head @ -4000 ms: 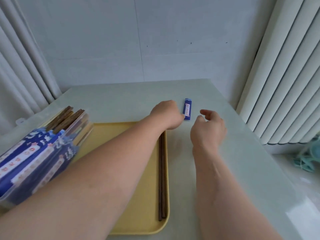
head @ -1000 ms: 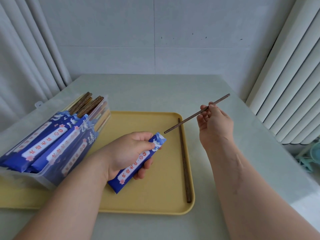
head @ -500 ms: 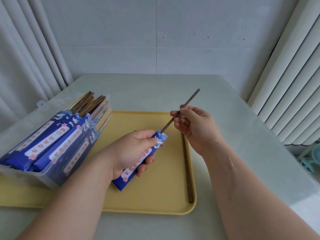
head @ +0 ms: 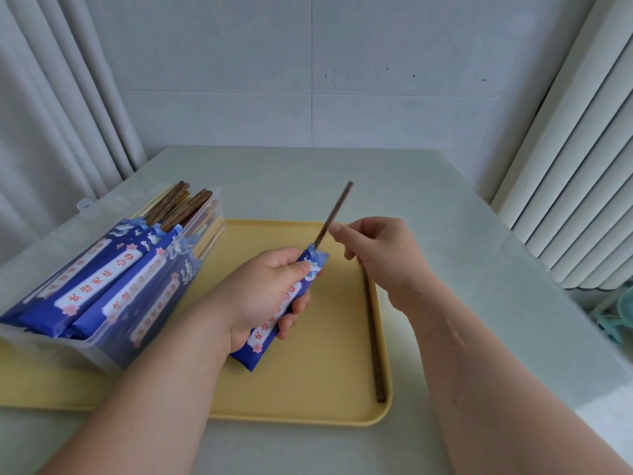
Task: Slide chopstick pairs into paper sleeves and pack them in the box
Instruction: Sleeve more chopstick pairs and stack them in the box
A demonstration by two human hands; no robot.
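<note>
1. Close to the person, the left hand (head: 260, 293) grips a blue paper sleeve (head: 255, 347) over the yellow tray (head: 308, 402).
2. The right hand (head: 380, 258) pinches one chopstick (head: 334, 214) with its fingertips. A second ago this stick was out in the air. Now its tip is inside the sleeve, so the pair is half begun.
3. The other chopstick (head: 371, 337) lies on the tray, waiting.
4. Farther left, the clear box (head: 102, 351) holds filled sleeves (head: 96, 282). Their white labels have red writing, too small to read.
</note>
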